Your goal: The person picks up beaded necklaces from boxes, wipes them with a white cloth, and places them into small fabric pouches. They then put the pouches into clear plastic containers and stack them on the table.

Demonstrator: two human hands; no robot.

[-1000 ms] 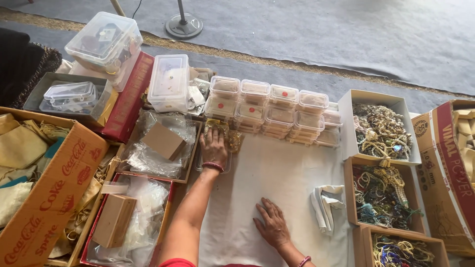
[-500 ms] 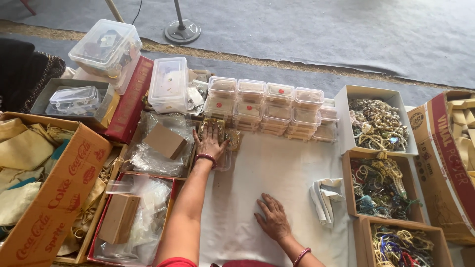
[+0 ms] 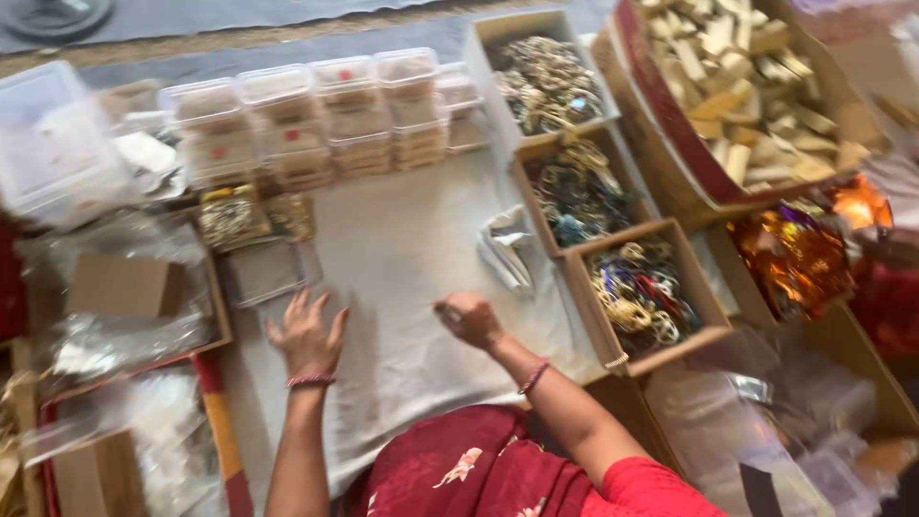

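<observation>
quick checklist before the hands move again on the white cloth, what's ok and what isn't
1. Left hand free: ok, fingers spread, flat on the white cloth.
2. Right hand free: cannot tell, closed as a fist, contents hidden.
3. Flat clear plastic tray reachable: ok, just beyond the left hand.
4. Open cardboard box of coloured bead strings clear of hands: ok, beside the right hand, apart.
5. View sharp: not ok, blurred.

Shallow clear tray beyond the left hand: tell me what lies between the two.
Nothing visible. The left hand lies spread on the white cloth, and only bare cloth separates its fingertips from the shallow clear tray. The packets of gold jewellery sit beyond the tray.
</observation>
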